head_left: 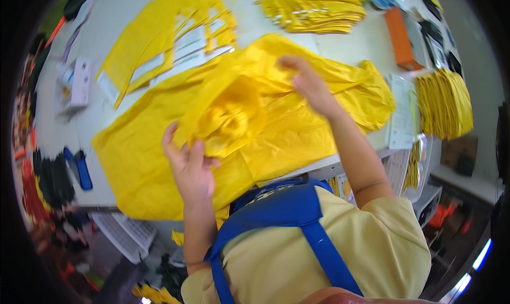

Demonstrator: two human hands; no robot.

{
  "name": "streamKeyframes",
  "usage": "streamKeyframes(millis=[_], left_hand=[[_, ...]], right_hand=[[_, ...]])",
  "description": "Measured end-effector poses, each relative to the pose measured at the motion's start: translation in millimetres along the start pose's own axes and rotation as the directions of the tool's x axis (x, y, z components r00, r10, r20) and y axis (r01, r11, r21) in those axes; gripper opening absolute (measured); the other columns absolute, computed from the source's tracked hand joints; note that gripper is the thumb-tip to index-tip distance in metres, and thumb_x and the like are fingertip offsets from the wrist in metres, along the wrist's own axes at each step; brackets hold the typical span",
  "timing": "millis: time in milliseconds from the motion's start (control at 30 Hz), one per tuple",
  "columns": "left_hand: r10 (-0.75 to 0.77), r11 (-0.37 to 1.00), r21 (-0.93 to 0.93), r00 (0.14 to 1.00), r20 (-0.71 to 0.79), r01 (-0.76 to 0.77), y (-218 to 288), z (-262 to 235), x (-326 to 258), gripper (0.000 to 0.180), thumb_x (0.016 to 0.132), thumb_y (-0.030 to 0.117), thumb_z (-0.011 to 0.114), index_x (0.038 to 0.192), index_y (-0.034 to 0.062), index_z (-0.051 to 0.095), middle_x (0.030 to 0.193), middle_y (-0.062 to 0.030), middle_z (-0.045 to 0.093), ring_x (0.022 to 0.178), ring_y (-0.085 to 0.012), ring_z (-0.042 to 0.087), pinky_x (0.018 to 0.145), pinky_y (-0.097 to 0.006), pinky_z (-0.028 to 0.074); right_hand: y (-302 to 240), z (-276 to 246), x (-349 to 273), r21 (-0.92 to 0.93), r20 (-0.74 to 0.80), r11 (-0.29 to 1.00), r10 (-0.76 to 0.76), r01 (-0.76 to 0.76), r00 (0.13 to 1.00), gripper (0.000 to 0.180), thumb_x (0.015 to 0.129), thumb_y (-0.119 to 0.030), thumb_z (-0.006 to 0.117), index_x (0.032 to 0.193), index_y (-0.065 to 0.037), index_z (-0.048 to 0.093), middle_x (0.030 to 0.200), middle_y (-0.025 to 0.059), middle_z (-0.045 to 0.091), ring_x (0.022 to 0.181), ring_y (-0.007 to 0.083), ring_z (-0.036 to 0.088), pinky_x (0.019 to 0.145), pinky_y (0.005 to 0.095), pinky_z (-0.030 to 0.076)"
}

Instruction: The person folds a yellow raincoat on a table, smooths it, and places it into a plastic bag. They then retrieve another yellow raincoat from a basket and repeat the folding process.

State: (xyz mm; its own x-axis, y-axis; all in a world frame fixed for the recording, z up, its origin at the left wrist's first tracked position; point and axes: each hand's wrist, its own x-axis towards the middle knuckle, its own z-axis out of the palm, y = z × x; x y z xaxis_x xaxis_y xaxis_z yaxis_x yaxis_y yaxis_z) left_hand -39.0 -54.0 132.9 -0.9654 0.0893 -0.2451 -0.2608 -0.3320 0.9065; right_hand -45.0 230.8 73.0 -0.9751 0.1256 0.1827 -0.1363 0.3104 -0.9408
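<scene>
At the far left of the white table (106, 22) lies a small white box (79, 81), and nearer the front edge sit two blue markers (81, 168) beside a dark clutter, all set well apart from the work so the cloth has room to spread. Just right of the box, a loose fan of yellow flat packets with white labels (170, 43) rests at the back. The middle of the table is covered by a large yellow plastic garment (276, 128), spread wide and hanging a little over the near edge. The left hand (188, 166) is half open, fingers curled up under a bunched, hood-like fold of it, lifting that part off the sheet. The right hand (311, 83) reaches further back with fingers pinched on an upper fold, apparently holding it taut against the left. Beyond it, a neat stack of folded yellow packets (313, 6) sits at the back; an orange box (401, 38) and another yellow stack (446, 102) stand at the right.
</scene>
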Motion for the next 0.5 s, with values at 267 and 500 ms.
streamKeyframes(millis=[267,500], left_hand=[[0.340,0.833,0.346,0.893,0.296,-0.432,-27,-2,6,0.025,0.088,-0.008,0.050,0.110,0.0020,0.046,0.084,-0.0081,0.049,0.070,-0.0140,0.057,0.058,-0.026,0.053],[0.153,0.879,0.418,0.966,0.209,-0.230,-29,37,5,0.022,0.082,-0.009,0.059,0.103,-0.0023,0.054,0.099,-0.0081,0.055,0.079,-0.0138,0.059,0.070,-0.028,0.054]], right_hand=[[203,-322,-110,-0.524,-0.768,0.247,0.276,-0.815,0.577,0.041,0.085,-0.026,0.059,0.116,0.000,0.058,0.113,0.0222,0.061,0.107,0.0370,0.057,0.091,0.0398,0.045],[228,-336,-123,-0.576,-0.743,-0.010,0.423,-0.817,0.519,0.028,0.081,-0.022,0.061,0.090,0.003,0.066,0.098,0.0276,0.063,0.092,0.0410,0.062,0.078,0.0460,0.050]])
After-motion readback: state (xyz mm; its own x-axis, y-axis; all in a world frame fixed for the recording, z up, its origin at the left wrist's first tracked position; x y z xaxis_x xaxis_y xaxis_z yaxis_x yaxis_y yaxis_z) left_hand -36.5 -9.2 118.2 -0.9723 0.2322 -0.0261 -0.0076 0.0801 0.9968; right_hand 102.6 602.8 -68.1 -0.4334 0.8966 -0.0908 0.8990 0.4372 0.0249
